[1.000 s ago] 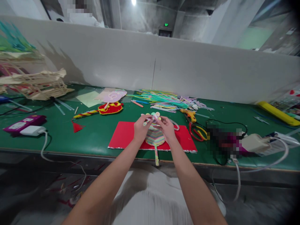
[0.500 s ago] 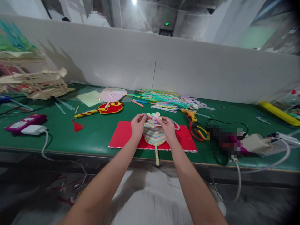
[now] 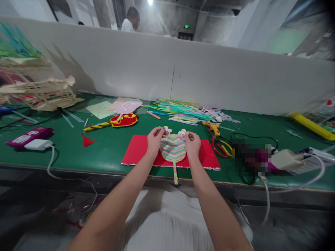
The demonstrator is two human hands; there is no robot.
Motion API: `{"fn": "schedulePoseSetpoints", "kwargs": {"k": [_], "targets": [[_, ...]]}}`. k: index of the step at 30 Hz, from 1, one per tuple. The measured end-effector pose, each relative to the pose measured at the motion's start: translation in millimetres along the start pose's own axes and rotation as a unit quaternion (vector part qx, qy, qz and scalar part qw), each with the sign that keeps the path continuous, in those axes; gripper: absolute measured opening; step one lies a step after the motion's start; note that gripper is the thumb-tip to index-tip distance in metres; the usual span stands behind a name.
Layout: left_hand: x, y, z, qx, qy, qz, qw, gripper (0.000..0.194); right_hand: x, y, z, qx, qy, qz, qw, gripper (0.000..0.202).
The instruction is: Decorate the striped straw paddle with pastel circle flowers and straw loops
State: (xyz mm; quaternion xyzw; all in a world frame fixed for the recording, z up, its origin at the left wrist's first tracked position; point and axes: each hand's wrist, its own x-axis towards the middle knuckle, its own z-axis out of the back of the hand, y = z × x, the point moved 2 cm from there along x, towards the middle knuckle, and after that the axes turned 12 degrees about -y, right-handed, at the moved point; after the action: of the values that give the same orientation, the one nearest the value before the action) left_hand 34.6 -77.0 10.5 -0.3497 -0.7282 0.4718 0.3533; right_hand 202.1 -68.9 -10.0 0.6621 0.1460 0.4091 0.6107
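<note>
Left hand [image 3: 155, 137]: thumb and fingertips pinched on the left disc cluster [image 3: 168, 130], at the fan's top left; a light hold on the rim would spare the pale discs.
Right hand [image 3: 193, 141]: fingertips closed on the right disc cluster [image 3: 181, 134], top right; level with the other, I'd judge, is how the pair sits best.
Striped fan [image 3: 173, 148]: between the hands on the red board [image 3: 138, 150], handle pointing at the person; steady wrists should keep it from skewing. Whether the clusters are attached, I can't tell from here.
Glue gun [image 3: 214, 129]: beyond the board's far right corner, near red-handled scissors [image 3: 220, 150].
Clear container [image 3: 323, 113]: far right, colourful bits showing, too blurred to name.
Purple box [image 3: 39, 132]: over on the left, contents hidden.
</note>
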Motion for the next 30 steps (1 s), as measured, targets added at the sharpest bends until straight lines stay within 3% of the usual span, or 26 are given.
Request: {"fn": "schedulePoseSetpoints", "kwargs": {"k": [2,4,9,18,24,30], "targets": [[-0.8,0.4,-1.5,0.007,0.019,-0.006,1.0,0.019,-1.9,8.3,4.7,-0.036,-0.045,0.061,0.996,0.031],[-1.1,2.3,-2.8,0.016,0.04,-0.014,0.999,0.019,-5.9,18.3,6.0,-0.031,-0.042,0.111,0.992,0.029],[-0.8,10.6,-5.0,0.05,0.105,-0.05,0.992,0.017,-19.5,32.1,-6.7,0.032,0.19,0.174,0.966,0.026],[-0.3,12.5,-5.3,0.054,0.122,-0.027,0.991,0.018,-20.1,28.2,-11.8,0.119,0.258,0.089,0.955,0.028],[-0.7,10.2,-5.0,0.04,0.095,-0.004,0.995,0.018,-17.4,25.3,-13.0,0.123,0.24,0.057,0.961,0.029],[-4.1,7.4,-9.1,0.029,0.126,-0.013,0.992,0.016,-16.7,28.2,-11.5,0.101,0.236,0.077,0.963,0.029]]}}
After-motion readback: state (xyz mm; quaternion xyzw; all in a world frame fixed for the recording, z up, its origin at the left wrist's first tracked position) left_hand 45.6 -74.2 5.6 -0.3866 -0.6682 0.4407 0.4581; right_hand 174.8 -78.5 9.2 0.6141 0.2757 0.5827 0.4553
